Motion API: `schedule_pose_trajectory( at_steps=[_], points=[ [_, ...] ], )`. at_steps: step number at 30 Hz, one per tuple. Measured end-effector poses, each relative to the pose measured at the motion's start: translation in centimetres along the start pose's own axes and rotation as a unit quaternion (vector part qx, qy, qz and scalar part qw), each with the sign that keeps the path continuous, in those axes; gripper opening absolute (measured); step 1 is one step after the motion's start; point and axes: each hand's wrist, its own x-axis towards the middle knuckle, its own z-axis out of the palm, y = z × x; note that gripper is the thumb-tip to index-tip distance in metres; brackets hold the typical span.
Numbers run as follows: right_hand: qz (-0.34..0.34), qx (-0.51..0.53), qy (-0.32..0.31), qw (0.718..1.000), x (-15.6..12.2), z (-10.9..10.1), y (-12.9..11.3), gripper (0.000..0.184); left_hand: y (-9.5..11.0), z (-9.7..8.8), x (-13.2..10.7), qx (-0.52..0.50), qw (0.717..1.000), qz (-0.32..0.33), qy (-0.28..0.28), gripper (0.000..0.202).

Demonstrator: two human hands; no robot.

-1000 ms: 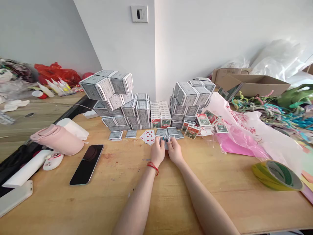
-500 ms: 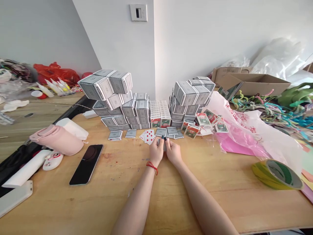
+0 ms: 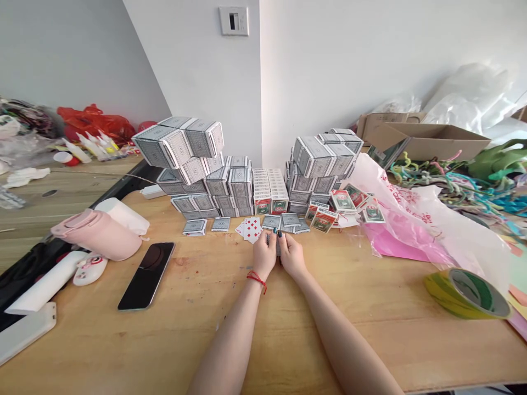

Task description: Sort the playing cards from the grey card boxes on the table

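Observation:
Side by side at the middle of the table, my left hand [image 3: 264, 255] and my right hand [image 3: 291, 254] are closed on a small deck of playing cards [image 3: 278, 248], mostly hidden between the palms. Both thumbs lie along its top. Just beyond my left hand, face-up cards [image 3: 252, 229] with red diamonds lie on the table. Past my right hand are loose grey-backed cards [image 3: 290, 220]. Two more small card piles, a left one [image 3: 194, 226] and one nearer the middle [image 3: 220, 224], rest to the left.
Grey-backed card blocks rise in a left stack [image 3: 189, 164] and a right stack [image 3: 321, 164], with boxed decks [image 3: 270, 192] between. A phone [image 3: 146, 276] and pink bottle [image 3: 99, 235] lie left. At right are loose card boxes [image 3: 323, 218], a plastic bag [image 3: 415, 208] and a tape roll [image 3: 467, 293].
My thumbs have parted slightly at the tips, and a bit more of the deck shows between my hands. Everything else stays where it was.

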Motion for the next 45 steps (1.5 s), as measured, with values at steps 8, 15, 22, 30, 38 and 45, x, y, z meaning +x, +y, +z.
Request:
schedule_pose_trajectory(
  at_steps=[8, 15, 22, 30, 38, 45],
  points=[
    [-0.034, -0.051, -0.008, 0.998, 0.0, -0.4, -0.1, 0.040, -0.3, 0.1, 0.1, 0.007, 1.000, 0.004, -0.015, 0.023],
    [0.032, 0.030, -0.030, 0.999, 0.0, -0.1, 0.0, 0.048, -0.1, 0.1, 0.0, -0.007, 1.000, -0.001, -0.002, 0.022],
    [0.063, 0.086, -0.056, 0.993, 0.0, 0.0, -0.1, 0.049, 0.0, 0.0, 0.3, -0.023, 0.999, -0.022, -0.001, 0.026],
    [0.088, 0.201, -0.082, 0.972, -0.2, 0.2, -1.4, 0.046, -0.4, -0.3, 0.9, -0.160, 0.986, -0.043, -0.032, 0.029],
    [0.074, 0.100, -0.022, 0.992, -0.2, 0.3, -0.5, 0.049, 0.0, -0.2, 0.5, -0.063, 0.996, -0.062, 0.003, 0.035],
    [0.095, 0.145, 0.010, 0.985, -0.1, -0.1, -1.0, 0.040, 0.1, 0.1, 0.1, -0.051, 0.998, -0.038, 0.004, 0.037]
  ],
)
